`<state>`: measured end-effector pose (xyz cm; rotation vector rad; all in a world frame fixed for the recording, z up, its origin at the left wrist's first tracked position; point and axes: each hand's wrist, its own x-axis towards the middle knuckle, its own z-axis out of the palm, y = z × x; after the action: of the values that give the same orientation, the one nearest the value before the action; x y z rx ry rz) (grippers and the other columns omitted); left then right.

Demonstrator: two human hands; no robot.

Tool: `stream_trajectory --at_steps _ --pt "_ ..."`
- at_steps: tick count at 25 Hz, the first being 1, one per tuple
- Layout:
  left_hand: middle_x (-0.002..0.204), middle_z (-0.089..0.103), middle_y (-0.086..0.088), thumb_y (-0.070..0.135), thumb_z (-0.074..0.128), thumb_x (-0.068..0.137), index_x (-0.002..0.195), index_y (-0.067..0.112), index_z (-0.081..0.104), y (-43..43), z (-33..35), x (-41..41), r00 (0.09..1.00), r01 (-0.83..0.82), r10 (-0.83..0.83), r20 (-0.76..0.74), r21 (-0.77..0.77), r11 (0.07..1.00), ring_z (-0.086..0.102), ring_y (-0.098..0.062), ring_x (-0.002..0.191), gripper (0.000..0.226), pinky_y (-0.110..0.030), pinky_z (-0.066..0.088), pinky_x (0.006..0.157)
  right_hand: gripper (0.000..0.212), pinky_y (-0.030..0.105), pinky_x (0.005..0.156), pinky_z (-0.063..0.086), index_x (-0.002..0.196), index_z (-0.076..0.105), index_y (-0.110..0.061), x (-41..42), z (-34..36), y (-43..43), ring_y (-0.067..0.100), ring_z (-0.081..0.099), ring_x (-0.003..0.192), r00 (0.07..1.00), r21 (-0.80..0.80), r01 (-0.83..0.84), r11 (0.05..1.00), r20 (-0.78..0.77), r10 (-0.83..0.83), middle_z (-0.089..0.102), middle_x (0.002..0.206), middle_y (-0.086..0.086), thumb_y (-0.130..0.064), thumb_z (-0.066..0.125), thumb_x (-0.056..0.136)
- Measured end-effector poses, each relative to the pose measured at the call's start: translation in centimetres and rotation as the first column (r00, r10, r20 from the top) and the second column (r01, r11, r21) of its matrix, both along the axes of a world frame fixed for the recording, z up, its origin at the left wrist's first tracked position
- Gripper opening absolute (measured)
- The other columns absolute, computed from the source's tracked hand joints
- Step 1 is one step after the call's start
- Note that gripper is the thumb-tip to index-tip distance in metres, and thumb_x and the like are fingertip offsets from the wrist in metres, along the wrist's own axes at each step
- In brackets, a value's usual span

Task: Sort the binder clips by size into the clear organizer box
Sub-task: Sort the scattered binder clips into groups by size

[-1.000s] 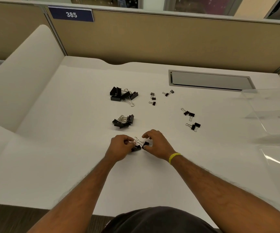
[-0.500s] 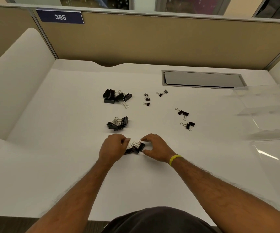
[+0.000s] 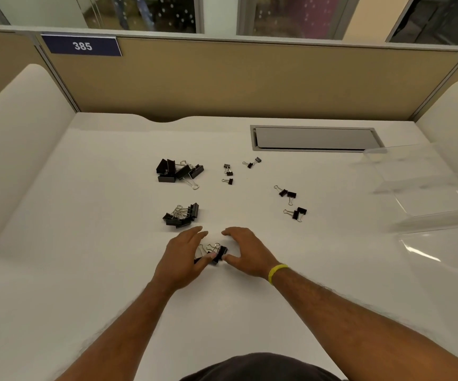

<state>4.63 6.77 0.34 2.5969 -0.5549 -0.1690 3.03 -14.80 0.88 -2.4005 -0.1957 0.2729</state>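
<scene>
Your left hand [image 3: 184,257] pinches the near cluster of medium clips [image 3: 213,253], right hand [image 3: 245,253] spread beside; gather them all together before lifting toward the clear organizer box [image 3: 425,185] far right.

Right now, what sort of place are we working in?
Probably an office cubicle or study carrel: tan partition walls around a white desk, a numbered sign reading 385, and a cable hatch set in the desktop.

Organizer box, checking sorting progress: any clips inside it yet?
Empty as far as visible: the clear organizer box shows no clips; all lie on the desk.
</scene>
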Motion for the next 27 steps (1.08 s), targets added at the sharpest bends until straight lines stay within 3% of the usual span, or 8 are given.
stream_trajectory --at_steps 5,13,21,27 --pt "0.159 0.025 0.002 0.077 0.03 0.082 0.148 0.025 0.034 -1.7 1.1 1.7 0.997 0.072 -0.074 0.017 0.08 0.994 0.022 -0.018 0.146 0.084 -0.04 0.02 0.117 0.063 0.036 0.117 0.026 0.142 0.042 -0.021 0.7 0.1 -1.8 0.016 0.029 0.141 0.99 -0.048 0.122 0.991 0.081 -0.118 0.037 0.151 0.0 -0.036 0.067 0.086" --pt "0.164 0.004 0.0 0.086 0.014 0.076 0.153 0.026 0.02 -4.3 1.8 4.5 0.995 0.087 -0.093 0.037 0.149 0.985 0.005 -0.02 0.15 0.098 -0.046 0.006 0.119 0.076 0.036 0.121 0.014 0.151 0.024 -0.026 1.7 -0.5 -4.6 0.016 0.012 0.149 0.977 -0.112 0.211 0.971 0.027 -0.21 0.014 0.162 -0.003 -0.04 0.063 0.088" --pt "0.164 0.003 -0.003 0.077 0.027 0.083 0.153 0.025 0.017 -7.3 1.2 8.3 0.994 0.105 -0.105 -0.01 0.197 0.975 0.003 -0.021 0.15 0.089 -0.046 0.007 0.12 0.078 0.036 0.121 0.014 0.152 0.022 -0.026 5.2 -1.2 -6.8 0.017 0.01 0.15 0.978 -0.132 0.205 0.97 -0.007 -0.208 0.012 0.162 -0.002 -0.041 0.064 0.087" --pt "0.162 0.008 -0.009 0.056 0.05 0.091 0.153 0.018 0.017 -9.6 1.1 13.2 0.996 0.083 -0.075 -0.049 0.215 0.973 0.007 -0.026 0.15 0.08 -0.045 0.014 0.119 0.078 0.037 0.122 0.013 0.152 0.024 -0.019 12.4 -0.4 -8.3 0.02 0.01 0.15 0.981 -0.173 0.195 0.965 0.021 -0.194 0.013 0.162 0.003 -0.042 0.063 0.089"
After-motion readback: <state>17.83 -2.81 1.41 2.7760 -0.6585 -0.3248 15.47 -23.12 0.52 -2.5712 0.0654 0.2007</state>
